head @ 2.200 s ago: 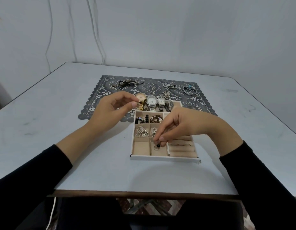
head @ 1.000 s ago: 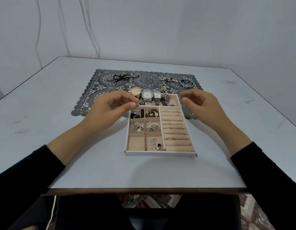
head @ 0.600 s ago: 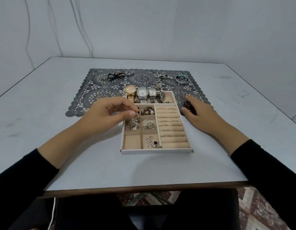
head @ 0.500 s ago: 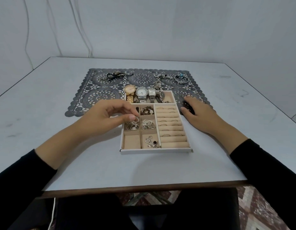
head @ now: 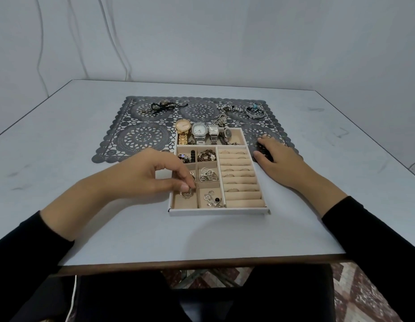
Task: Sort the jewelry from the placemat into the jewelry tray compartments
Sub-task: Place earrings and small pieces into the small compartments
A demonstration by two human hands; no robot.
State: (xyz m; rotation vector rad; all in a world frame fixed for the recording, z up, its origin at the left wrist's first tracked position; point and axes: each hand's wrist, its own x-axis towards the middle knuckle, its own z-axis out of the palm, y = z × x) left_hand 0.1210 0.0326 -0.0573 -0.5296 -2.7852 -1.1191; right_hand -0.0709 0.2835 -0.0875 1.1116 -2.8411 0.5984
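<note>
While my left grip [head: 153, 175] is narrow, thumb and forefinger pinch a small silver chain piece [head: 186, 194], which hangs into the near-left compartment of the jewelry tray [head: 218, 211]. That tray sits midway across the surface [head: 62, 147], closer to the near edge than the far one, and its far end lies on the grey lace placemat [head: 141, 135].

Along the tray's far side, one wide compartment holds a gold watch [head: 182, 126] and silver watches [head: 199, 130] side by side. Down its right side, ring rolls [head: 239, 173] have rings tucked between them. Of the six small compartments on the left:
- The far pair holds dark beaded pieces [head: 186, 156] and a brown-and-pearl cluster [head: 206, 156].
- The middle-right one holds silver rings [head: 207, 175], while my fingers hide most of the middle-left one.
- The near-right one holds silver pendants [head: 211, 199] with a dark bead.

My right grip [head: 279, 159] lies on the placemat just right of the tray, fingers curved over a dark beaded bracelet [head: 263, 151]. I cannot tell whether they hold it or only rest on it.

Toward the surface's far edge, the placemat carries a black cord piece [head: 166, 106], a pale beaded strand [head: 229, 108] and bangles with turquoise [head: 255, 110].
</note>
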